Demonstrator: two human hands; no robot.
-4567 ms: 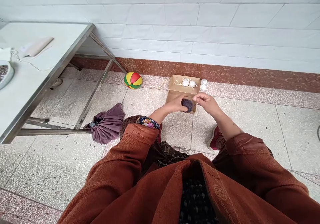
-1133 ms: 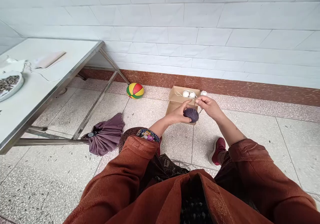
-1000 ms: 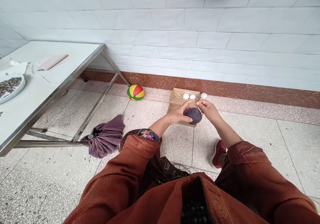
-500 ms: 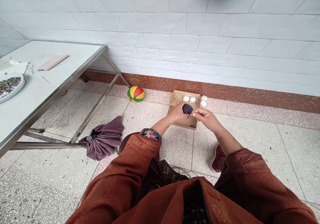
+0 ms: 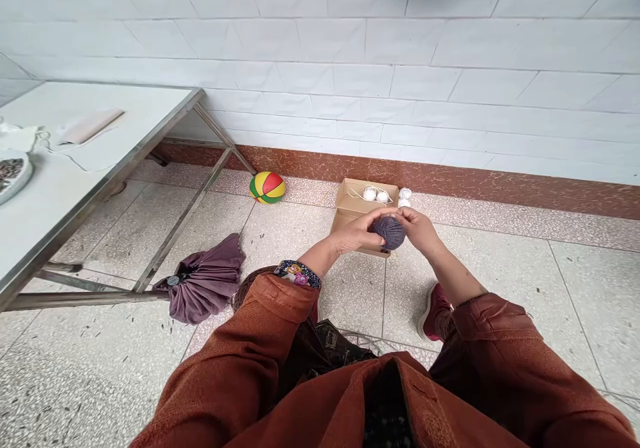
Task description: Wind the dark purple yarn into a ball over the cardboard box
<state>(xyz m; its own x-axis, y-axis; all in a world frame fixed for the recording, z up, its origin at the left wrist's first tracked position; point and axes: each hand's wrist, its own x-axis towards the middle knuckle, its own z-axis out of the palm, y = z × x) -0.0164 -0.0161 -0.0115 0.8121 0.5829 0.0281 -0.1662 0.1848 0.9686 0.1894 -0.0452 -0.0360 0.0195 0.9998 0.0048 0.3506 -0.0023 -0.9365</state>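
Note:
A ball of dark purple-grey yarn point(image 5: 391, 233) is held above an open cardboard box. My left hand point(image 5: 356, 233) is closed around its left side, thumb below and fingers over the top. My right hand point(image 5: 419, 229) is at the ball's upper right edge, fingertips pinched together on its yarn; the strand itself is too fine to make out. Beneath my hands, the cardboard box point(image 5: 345, 198) stands on the floor, partly hidden by them. Two white yarn balls point(image 5: 369, 194) with loose white strands lie in its far part.
More white balls point(image 5: 405, 195) sit beside the box near the wall. A striped toy ball point(image 5: 268, 187) rests by the leg of a metal-framed table point(image 5: 150, 111). Purple cloth point(image 5: 207, 281) lies on the floor to the left. On the table is a dish point(image 5: 17, 178) of dark bits.
The yarn ball has shifted slightly right and toward me, turning to show more of its side. My right hand has moved from the ball's lower right up to its upper edge.

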